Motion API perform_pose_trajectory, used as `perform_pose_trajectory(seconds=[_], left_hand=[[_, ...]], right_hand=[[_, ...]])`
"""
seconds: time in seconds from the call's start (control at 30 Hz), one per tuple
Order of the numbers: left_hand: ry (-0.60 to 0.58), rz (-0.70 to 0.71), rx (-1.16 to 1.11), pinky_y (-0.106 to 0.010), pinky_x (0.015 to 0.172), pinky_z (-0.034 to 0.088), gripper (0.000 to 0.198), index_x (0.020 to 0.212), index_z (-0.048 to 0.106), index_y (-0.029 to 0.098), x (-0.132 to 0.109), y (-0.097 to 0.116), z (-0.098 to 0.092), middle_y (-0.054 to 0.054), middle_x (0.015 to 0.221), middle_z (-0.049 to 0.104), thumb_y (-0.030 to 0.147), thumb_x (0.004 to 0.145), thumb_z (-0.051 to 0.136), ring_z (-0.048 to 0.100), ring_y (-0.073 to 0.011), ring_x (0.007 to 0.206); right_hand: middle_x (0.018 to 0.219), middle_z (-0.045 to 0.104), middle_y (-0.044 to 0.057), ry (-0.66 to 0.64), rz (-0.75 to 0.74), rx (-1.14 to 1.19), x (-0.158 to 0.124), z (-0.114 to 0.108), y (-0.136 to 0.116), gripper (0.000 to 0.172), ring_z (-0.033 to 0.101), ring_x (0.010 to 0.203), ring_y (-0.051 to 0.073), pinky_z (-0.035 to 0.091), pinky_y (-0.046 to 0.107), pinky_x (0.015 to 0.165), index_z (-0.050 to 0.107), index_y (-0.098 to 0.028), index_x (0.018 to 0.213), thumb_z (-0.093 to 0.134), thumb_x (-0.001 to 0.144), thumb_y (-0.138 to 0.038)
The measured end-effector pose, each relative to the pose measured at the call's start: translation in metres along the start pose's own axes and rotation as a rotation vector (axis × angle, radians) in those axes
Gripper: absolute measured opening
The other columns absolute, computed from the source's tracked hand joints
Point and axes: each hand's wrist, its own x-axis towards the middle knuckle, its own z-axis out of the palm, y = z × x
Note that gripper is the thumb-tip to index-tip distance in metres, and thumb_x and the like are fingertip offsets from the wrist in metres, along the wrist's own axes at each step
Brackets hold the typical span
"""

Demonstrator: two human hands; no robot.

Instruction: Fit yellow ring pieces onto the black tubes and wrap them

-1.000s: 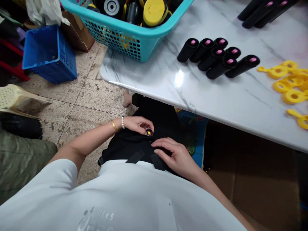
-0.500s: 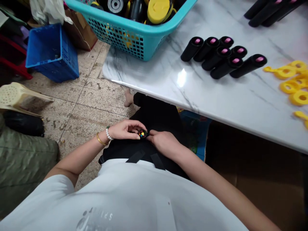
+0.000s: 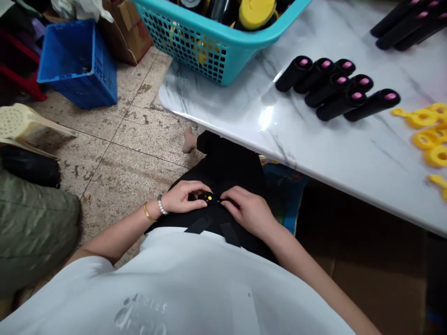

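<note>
Over my lap, my left hand (image 3: 186, 197) curls its fingers and thumb round a small black round piece (image 3: 209, 198). A bright yellow dot shows on the face of that piece; the rest is dark and hard to make out against black trousers. My right hand (image 3: 249, 209) is close on its other side, thumb and forefinger pinched together at the edge of the piece. Whatever lies between those fingertips is too small and dark to name.
On the marble-patterned table (image 3: 223, 118) stand several black tubes (image 3: 330, 100) with pink tips, yellow ring-shaped parts (image 3: 435, 151) and a turquoise basket (image 3: 226, 56) of black and yellow parts. A blue crate (image 3: 78, 70) and cream stool (image 3: 21, 123) are on the floor.
The black piece has turned in my left hand: several coloured dots showed before, now mainly a yellow one. My right hand has shifted slightly, its thumb now showing. The view has moved a little.
</note>
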Motion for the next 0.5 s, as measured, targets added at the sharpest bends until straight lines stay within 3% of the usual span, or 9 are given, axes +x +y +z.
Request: perform_pose_trajectory(seconds=[0.13,0.23,0.33,0.5], left_hand=[[-0.066,0.033,0.024,-0.022,0.062,0.045,0.03,0.099,0.068,0.013,0.001,0.002,0.002,-0.005,0.081,0.066,0.038,0.084,0.065,0.056,-0.0122,0.068],[-0.105,0.05,0.014,-0.022,0.061,0.043,0.026,0.093,0.068,0.013,0.0,0.006,0.006,-0.004,0.075,0.065,0.036,0.084,0.062,0.055,-0.0127,0.065],[-0.11,0.063,-0.004,-0.024,0.063,0.043,0.025,0.091,0.068,0.014,-0.003,0.007,0.01,-0.005,0.076,0.066,0.036,0.082,0.061,0.056,-0.0139,0.067],[0.017,0.033,-0.082,-0.025,0.067,0.046,0.025,0.096,0.067,0.013,-0.012,0.003,0.009,-0.007,0.082,0.067,0.035,0.084,0.062,0.059,-0.0149,0.072]], right_hand=[[0.101,0.069,0.007,-0.258,-0.055,-0.215,0.015,-0.006,-0.01,0.019,0.065,0.089,0.022,0.04,0.028,0.06,0.073,-0.022,0.1,0.054,0.095,-0.024],[0.097,0.068,0.005,-0.343,-0.133,-0.227,0.022,-0.013,-0.012,0.017,0.064,0.079,0.021,0.034,0.028,0.056,0.074,-0.025,0.099,0.06,0.089,-0.022],[0.102,0.065,0.005,-0.396,-0.215,-0.232,0.021,-0.017,-0.011,0.028,0.063,0.079,0.02,0.034,0.028,0.059,0.071,-0.03,0.111,0.06,0.087,-0.02],[0.102,0.066,0.005,-0.428,-0.229,-0.1,0.023,-0.01,-0.01,0.029,0.063,0.082,0.018,0.035,0.027,0.063,0.069,-0.026,0.112,0.049,0.093,-0.017]])
